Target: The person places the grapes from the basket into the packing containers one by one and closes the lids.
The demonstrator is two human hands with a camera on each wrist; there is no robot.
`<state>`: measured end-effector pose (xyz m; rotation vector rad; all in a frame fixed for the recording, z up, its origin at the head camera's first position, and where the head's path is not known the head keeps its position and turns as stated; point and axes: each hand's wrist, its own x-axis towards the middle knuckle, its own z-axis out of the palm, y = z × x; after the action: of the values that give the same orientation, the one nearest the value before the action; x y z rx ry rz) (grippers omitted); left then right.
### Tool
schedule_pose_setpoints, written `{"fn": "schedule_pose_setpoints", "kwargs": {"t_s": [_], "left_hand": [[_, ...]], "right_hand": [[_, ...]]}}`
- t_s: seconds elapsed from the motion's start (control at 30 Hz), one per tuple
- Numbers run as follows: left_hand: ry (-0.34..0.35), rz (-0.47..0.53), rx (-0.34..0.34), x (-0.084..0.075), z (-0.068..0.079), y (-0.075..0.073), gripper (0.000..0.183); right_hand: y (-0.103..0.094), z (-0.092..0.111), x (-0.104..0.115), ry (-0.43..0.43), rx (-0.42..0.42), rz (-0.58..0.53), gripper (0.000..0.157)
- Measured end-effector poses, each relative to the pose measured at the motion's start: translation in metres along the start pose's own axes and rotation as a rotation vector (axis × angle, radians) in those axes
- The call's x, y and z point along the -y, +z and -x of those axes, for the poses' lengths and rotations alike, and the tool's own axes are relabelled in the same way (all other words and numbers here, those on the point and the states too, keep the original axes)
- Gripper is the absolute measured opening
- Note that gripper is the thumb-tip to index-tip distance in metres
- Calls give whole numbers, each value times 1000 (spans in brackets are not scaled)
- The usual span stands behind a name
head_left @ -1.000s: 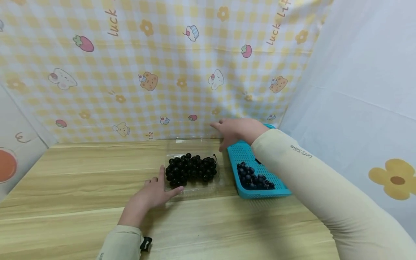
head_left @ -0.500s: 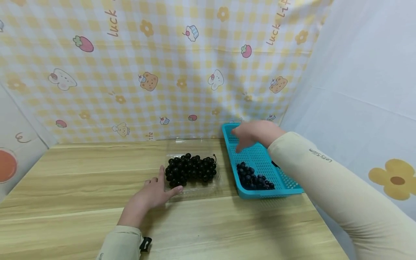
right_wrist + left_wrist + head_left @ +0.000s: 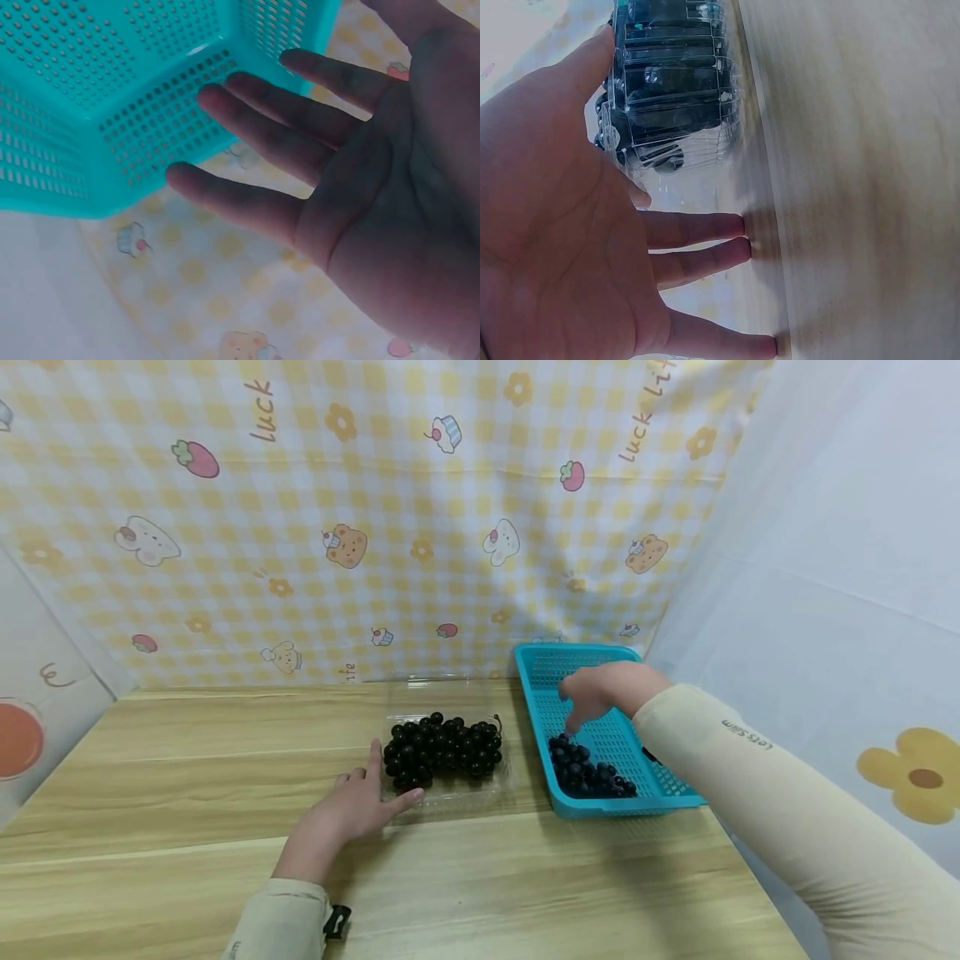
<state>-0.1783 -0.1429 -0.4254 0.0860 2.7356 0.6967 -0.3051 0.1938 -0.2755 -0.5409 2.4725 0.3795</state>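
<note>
In the head view, a big bunch of black grapes (image 3: 444, 748) fills a clear plastic box (image 3: 461, 795) whose lid is folded back. My left hand (image 3: 351, 806) is spread at the box's near left corner, thumb and forefinger along its sides; the left wrist view shows its other fingertips (image 3: 739, 249) down at the table. Over the blue basket (image 3: 628, 807) reaches my right hand (image 3: 609, 689), with a fingertip right at the top of a smaller bunch of dark grapes (image 3: 588, 777). The right wrist view shows its fingers (image 3: 262, 135) extended and the palm holding nothing.
The wooden table (image 3: 187, 777) carries the box in the middle and the basket at the right. Behind them hangs a yellow checked cloth (image 3: 420, 510); a white cloth (image 3: 817, 568) closes off the right side.
My right hand has moved right and toward me, from beside the box's lid into the space over the basket and down to the smaller bunch. The left hand has stayed in place.
</note>
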Motion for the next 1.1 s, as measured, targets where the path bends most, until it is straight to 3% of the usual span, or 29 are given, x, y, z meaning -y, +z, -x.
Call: {"fn": "schedule_pose_setpoints", "kwargs": {"t_s": [0.2, 0.4, 0.8, 1.1], "left_hand": [[-4, -5, 1, 1, 1, 0, 125], [-7, -6, 11, 1, 1, 0, 125], [-8, 2, 15, 3, -2, 3, 129], [-10, 1, 8, 3, -1, 1, 128]], "right_hand": [[19, -8, -4, -7, 31, -39, 75], [37, -15, -9, -8, 46, -89, 87], [69, -21, -18, 31, 129, -346, 108], [84, -21, -23, 35, 155, -440, 124]]}}
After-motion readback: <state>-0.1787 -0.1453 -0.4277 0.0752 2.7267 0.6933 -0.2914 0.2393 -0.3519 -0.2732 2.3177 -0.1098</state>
